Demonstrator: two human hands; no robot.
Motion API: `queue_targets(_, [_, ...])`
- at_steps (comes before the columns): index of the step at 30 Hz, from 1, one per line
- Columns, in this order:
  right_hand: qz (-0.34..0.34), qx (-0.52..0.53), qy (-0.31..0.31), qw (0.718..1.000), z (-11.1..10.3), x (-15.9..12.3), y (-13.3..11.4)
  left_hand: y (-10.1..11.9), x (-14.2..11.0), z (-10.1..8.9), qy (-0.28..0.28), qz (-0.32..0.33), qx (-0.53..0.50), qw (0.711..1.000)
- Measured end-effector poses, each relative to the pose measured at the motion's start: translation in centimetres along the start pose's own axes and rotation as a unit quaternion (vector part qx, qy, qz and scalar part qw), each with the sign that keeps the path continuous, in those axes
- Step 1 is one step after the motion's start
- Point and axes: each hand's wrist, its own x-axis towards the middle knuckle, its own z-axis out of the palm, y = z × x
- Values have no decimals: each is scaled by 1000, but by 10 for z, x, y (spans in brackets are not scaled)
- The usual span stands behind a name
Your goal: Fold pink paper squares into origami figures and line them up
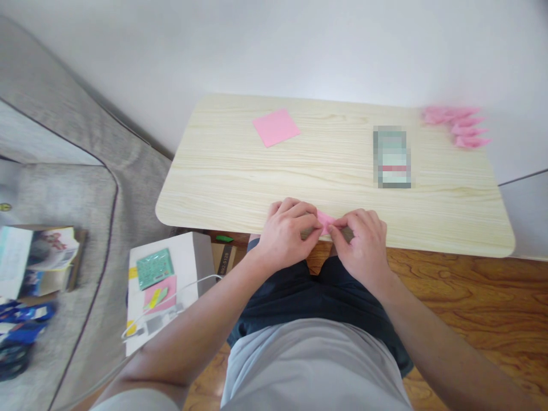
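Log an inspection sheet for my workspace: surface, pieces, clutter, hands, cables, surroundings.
Surface: pale wood-grain tabletop, rounded front corners.
Work pieces: small pink paper at the front edge; pink square lying toward the back; pointed pink pieces grouped at back right.
Clutter: pixelated item right of centre, identity unclear; beside the table, a white box bears a green packet.
Hands: left hand and right hand both pinch the small pink paper.
Cables: white cable across the box; none seen on the tabletop.
Surroundings: grey upholstery at left, wood-look floor, pale wall behind.
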Motion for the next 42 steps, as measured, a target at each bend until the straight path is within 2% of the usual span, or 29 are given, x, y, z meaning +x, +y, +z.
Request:
queue_targets(12, [15, -5, -3, 1000, 0, 2, -1, 2, -4, 7, 21, -16, 9, 1000])
queue_targets(23, [44, 42, -5, 998, -3, 9, 7, 3, -6, 8, 20, -21, 21, 999])
queue_targets(28, [29, 44, -30, 998, -6, 13, 11, 3, -6, 9, 23, -17, 15, 999])
queue_targets(37, [23, 33, -18, 999, -6, 11, 12, 5, -9, 9, 24, -17, 26, 999])
queue_targets(42, [17, 39, -33, 999, -7, 14, 13, 5, -9, 10, 31, -14, 23, 999])
